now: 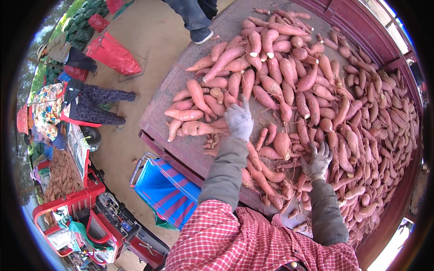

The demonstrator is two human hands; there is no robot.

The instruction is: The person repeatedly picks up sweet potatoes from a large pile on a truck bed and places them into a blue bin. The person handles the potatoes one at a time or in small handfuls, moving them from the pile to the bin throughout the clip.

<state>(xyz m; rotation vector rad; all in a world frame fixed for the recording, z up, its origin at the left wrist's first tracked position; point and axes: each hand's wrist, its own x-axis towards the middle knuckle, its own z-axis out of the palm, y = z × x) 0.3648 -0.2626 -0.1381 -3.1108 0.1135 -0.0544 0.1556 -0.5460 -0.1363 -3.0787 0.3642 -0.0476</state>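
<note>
Sweet potatoes (312, 106) are heaped on a truck bed (159, 121); the gloved right hand (318, 161) is spread over them (whether the left hand (239, 119) grasps anything cannot be told).

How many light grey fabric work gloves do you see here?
2 clearly visible: one on the left hand, beside pinkish-red, tapered sweet potatoes; one on the right hand, spread over more of them. Any on people in the background may be hidden.
</note>
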